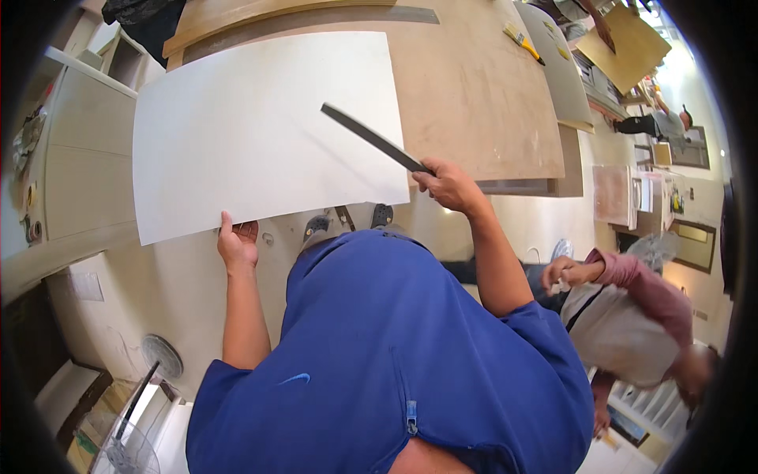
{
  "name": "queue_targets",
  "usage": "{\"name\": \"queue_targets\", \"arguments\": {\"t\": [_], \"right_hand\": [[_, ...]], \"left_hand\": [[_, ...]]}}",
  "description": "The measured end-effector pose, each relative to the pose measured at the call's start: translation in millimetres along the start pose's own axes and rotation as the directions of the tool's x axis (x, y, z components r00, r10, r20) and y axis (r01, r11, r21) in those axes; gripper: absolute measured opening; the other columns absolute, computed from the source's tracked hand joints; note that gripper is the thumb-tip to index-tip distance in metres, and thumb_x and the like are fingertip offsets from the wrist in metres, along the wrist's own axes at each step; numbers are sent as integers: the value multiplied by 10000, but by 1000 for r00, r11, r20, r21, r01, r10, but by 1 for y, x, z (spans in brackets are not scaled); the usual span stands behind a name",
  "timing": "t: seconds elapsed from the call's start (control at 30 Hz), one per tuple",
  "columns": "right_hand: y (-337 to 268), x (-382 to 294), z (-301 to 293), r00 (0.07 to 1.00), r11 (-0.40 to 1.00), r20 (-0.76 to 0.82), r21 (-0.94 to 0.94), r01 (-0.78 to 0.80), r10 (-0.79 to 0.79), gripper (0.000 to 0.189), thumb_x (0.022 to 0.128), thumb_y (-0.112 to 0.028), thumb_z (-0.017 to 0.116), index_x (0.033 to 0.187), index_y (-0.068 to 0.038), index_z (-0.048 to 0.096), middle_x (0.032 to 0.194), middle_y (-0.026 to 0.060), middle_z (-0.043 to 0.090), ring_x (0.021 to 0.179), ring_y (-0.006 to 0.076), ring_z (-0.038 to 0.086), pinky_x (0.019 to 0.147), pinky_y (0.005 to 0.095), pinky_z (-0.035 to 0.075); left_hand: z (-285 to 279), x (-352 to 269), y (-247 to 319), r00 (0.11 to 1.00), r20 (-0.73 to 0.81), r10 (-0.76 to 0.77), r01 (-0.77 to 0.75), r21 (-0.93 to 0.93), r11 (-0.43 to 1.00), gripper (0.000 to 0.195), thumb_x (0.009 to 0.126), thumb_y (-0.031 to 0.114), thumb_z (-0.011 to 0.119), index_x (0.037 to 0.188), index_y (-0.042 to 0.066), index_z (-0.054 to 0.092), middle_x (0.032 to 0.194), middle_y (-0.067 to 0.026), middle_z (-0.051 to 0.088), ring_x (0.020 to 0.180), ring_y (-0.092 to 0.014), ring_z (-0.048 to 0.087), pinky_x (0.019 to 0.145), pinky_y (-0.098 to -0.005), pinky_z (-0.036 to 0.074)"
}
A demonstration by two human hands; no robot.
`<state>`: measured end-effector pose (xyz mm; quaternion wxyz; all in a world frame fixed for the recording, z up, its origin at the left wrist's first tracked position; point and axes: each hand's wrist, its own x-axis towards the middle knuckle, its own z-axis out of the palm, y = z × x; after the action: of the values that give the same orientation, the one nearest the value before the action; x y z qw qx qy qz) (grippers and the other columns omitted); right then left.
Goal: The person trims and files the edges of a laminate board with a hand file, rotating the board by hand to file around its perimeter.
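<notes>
A white rectangular sheet (266,130) lies partly over a brown wooden worktable (479,106), its left part reaching past the table. At the sheet's near edge, left of centre, my left hand (238,240) supports it, thumb at the edge and fingers partly hidden beneath. My right hand (447,183) is closed around one end of a long, flat, dark bar, probably a flat file (373,139). The bar points up and left above the sheet, and a faint shadow falls below it. My right hand is just beyond the sheet's near right corner.
A paintbrush (523,42) with a yellow handle lies at the table's far right, beside a curved grey panel (553,71). Wooden boards (266,18) lie along the far side. A co-worker (622,326) is close on my right; others stand farther off. A pedestal fan (127,450) is behind left.
</notes>
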<state>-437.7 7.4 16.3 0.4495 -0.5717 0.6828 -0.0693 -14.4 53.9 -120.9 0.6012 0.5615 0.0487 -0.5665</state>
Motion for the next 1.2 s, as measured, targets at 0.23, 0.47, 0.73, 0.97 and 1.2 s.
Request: {"name": "queue_targets", "arguments": {"t": [0.23,0.47,0.73,0.97,1.2], "right_hand": [[18,40,0,971,971,-20,7,239,-239,264,943,-255,620,985,3,657,811,155,678,804,293,651,753,402,501],[32,61,25,978,965,66,187,182,-197,235,946,-230,624,976,1,649,784,102,678,725,210,612,671,374,491],[3,39,4,980,990,141,39,139,-143,253,950,-245,600,949,6,630,794,146,663,745,272,618,707,396,487],[-23,15,-22,945,926,299,-302,228,-136,228,965,-237,594,1017,-22,647,754,83,633,697,211,581,670,358,480],[-47,10,-21,803,662,547,-514,545,-237,268,995,-201,534,1218,-71,606,973,215,685,922,412,646,793,486,501]], "left_hand": [[6,7,-18,987,-63,151,-142,128,982,435,1034,343,551,1313,16,486,1221,-119,601,1060,-292,627,912,-445,557],[16,4,-6,995,-30,93,-85,199,976,505,1039,335,543,1366,-39,451,1298,-172,575,1146,-335,610,989,-498,532],[26,-2,-6,988,-83,133,-106,270,957,441,1022,270,584,1301,-66,525,1270,-176,604,1090,-318,646,893,-463,591],[30,-11,0,984,-97,152,-121,273,954,390,1005,222,607,1268,-61,558,1178,-181,655,999,-313,691,828,-483,614],[34,-7,0,977,-167,132,-85,264,961,370,985,189,636,1244,-69,577,1183,-200,656,1014,-320,687,818,-475,623]]}}
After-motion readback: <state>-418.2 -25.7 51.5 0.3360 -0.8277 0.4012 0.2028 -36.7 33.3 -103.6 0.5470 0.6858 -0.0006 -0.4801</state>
